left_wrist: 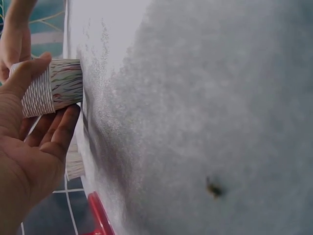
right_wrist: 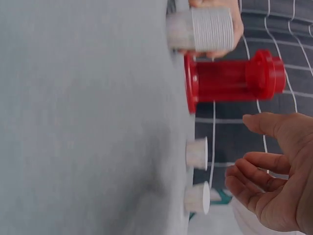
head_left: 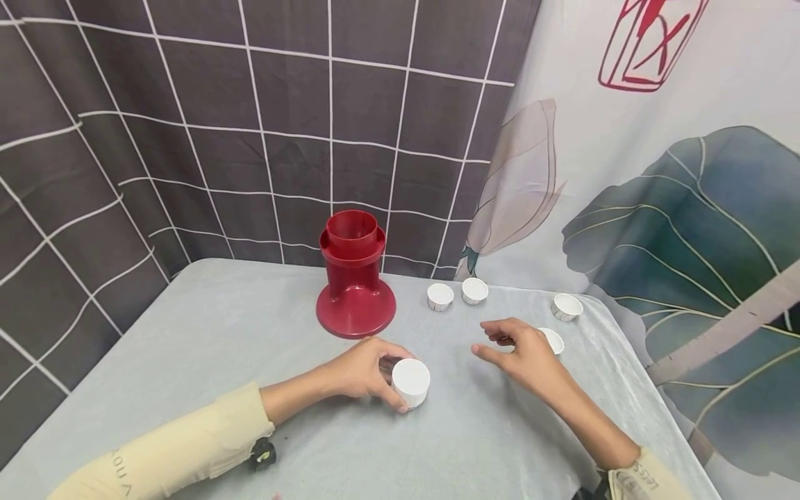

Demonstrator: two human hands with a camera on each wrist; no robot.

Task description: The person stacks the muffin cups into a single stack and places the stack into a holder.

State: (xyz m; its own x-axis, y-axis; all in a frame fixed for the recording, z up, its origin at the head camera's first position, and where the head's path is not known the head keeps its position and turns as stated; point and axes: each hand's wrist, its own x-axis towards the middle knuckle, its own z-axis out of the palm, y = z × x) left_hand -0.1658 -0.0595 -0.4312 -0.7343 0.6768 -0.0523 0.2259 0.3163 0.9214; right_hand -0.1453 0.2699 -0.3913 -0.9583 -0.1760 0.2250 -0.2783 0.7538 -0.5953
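My left hand (head_left: 365, 368) grips a stack of nested white paper cups (head_left: 410, 380), thumb on one side and fingers on the other. The left wrist view shows the stack's many rims (left_wrist: 36, 95) and, below them, a side with coloured streaks (left_wrist: 67, 83) standing at the cloth. My right hand (head_left: 528, 353) is held above the table to the right of the stack, fingers loosely bent and holding nothing. Just behind that hand sits a single paper cup (head_left: 553, 339), partly hidden by it.
A red plastic cup dispenser (head_left: 353, 278) on a round base stands at the back, left of centre. Single white paper cups (head_left: 440, 297) sit along the back right, another (head_left: 567, 307) near the right edge. A grey cloth covers the table; a gridded curtain (head_left: 287, 104) hangs behind.
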